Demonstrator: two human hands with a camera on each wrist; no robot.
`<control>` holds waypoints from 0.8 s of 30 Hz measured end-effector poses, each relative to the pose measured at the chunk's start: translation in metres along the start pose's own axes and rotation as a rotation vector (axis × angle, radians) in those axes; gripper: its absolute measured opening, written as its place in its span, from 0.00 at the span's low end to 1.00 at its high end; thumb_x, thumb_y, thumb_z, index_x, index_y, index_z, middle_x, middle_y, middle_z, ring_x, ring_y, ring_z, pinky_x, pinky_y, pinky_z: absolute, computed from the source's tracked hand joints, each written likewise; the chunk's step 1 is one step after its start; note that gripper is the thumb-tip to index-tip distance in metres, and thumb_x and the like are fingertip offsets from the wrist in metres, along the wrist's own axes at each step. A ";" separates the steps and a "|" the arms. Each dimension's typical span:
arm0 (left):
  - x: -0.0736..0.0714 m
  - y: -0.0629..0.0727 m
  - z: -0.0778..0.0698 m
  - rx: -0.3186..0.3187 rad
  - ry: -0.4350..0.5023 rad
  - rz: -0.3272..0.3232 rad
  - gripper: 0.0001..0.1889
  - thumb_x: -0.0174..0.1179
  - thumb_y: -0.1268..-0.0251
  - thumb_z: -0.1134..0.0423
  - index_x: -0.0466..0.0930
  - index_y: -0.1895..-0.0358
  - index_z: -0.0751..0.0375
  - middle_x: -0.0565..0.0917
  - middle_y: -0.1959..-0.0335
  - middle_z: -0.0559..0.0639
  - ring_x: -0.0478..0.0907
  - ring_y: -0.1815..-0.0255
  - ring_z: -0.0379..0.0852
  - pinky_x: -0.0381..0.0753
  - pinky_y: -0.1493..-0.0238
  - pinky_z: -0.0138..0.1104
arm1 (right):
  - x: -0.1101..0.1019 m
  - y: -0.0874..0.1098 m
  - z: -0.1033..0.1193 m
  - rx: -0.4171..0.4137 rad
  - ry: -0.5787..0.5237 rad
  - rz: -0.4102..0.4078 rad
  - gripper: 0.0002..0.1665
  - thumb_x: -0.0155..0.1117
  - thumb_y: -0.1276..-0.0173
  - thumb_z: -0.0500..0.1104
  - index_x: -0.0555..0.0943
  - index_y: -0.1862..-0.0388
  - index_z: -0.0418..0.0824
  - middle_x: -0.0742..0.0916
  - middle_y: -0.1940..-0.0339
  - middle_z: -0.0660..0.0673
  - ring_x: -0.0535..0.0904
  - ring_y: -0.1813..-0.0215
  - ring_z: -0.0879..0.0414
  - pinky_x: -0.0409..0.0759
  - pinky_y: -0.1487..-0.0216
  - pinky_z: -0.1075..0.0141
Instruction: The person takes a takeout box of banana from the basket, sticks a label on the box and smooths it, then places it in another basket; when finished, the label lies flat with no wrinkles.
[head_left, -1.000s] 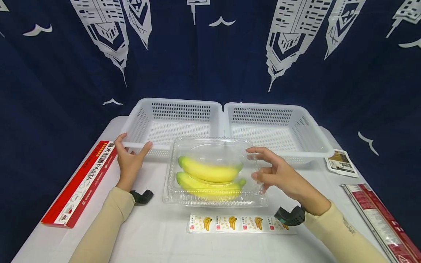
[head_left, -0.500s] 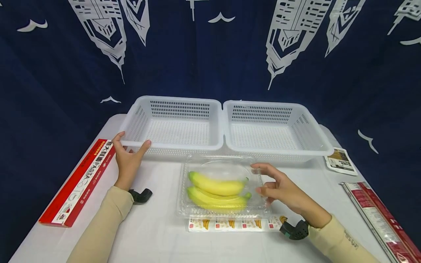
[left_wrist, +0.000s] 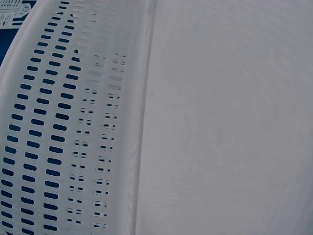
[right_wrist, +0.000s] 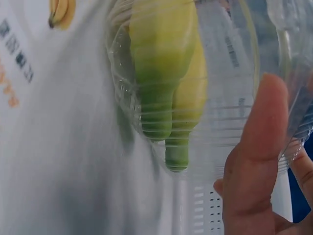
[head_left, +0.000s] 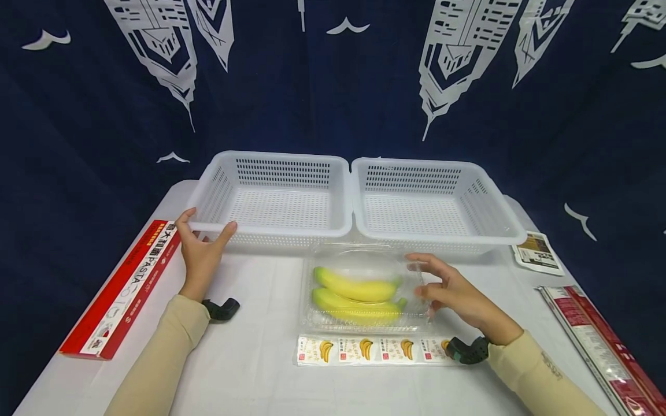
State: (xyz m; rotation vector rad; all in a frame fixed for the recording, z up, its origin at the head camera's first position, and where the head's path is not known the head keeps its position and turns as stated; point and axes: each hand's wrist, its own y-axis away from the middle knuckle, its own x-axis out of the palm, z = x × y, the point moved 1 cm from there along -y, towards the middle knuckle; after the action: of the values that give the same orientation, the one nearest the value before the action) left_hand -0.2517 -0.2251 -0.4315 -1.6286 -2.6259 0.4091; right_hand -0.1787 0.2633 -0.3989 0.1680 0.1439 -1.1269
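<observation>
In the head view my right hand (head_left: 458,292) grips the right side of a clear plastic clamshell box (head_left: 333,254). Two yellow bananas (head_left: 359,312) with green ends lie inside it. From the right wrist, my thumb (right_wrist: 261,147) presses on the ridged clear wall and other fingers are partly behind the box. Whether the box's base touches the table cannot be told. My left hand (head_left: 200,260) holds the front left corner of a white slotted basket (head_left: 270,226), thumb at the front and fingers on the left side. Only basket wall (left_wrist: 54,122) and white surface show from the left wrist.
Beside the left basket stands a second white basket (head_left: 442,238). A strip of banana stickers (head_left: 377,351) lies in front of the box. The red pasta box (head_left: 122,289) is at left; a red-and-silver package (head_left: 598,341) and a small packet (head_left: 538,253) are at right.
My right hand has carried the clamshell box rightward and nearer to me, then slightly further right and back. My left hand keeps its place on the basket corner.
</observation>
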 end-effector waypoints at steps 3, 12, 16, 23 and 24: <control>0.000 0.000 0.000 0.001 0.006 0.001 0.50 0.76 0.32 0.56 0.49 0.17 0.51 0.60 0.18 0.59 0.60 0.18 0.56 0.60 0.17 0.49 | -0.003 -0.002 -0.002 0.010 0.001 -0.004 0.36 0.64 0.26 0.32 0.73 0.23 0.53 0.59 0.19 0.20 0.85 0.63 0.53 0.86 0.73 0.60; 0.000 0.002 -0.004 -0.013 0.020 0.008 0.52 0.75 0.31 0.56 0.46 0.15 0.50 0.59 0.17 0.58 0.57 0.17 0.55 0.55 0.16 0.47 | -0.010 -0.002 -0.005 0.021 0.076 0.029 0.39 0.64 0.22 0.35 0.64 0.16 0.43 0.59 0.19 0.21 0.85 0.52 0.49 0.87 0.67 0.59; 0.000 0.004 -0.009 0.000 -0.014 -0.041 0.56 0.77 0.34 0.55 0.43 0.14 0.49 0.53 0.17 0.59 0.53 0.17 0.55 0.49 0.15 0.47 | -0.012 0.000 -0.004 0.013 0.115 0.049 0.43 0.64 0.20 0.37 0.57 0.13 0.39 0.61 0.19 0.22 0.85 0.57 0.52 0.88 0.63 0.57; 0.001 0.015 -0.027 0.124 -0.174 -0.105 0.52 0.77 0.34 0.54 0.50 0.15 0.47 0.29 0.11 0.57 0.24 0.12 0.56 0.23 0.15 0.54 | -0.018 0.006 0.004 -0.056 0.275 -0.018 0.46 0.67 0.21 0.37 0.55 0.12 0.38 0.63 0.18 0.22 0.83 0.44 0.46 0.87 0.51 0.61; 0.001 0.017 -0.030 0.166 -0.199 -0.094 0.50 0.77 0.33 0.56 0.53 0.16 0.49 0.31 0.11 0.57 0.24 0.12 0.56 0.23 0.16 0.55 | -0.019 0.007 0.006 -0.071 0.319 -0.042 0.45 0.67 0.21 0.37 0.57 0.12 0.37 0.64 0.18 0.22 0.82 0.41 0.43 0.86 0.49 0.63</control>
State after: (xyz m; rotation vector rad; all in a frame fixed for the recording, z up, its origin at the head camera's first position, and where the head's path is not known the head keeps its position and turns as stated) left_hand -0.2322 -0.2110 -0.4065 -1.4782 -2.7062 0.7985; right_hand -0.1806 0.2816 -0.3885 0.2813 0.4722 -1.1293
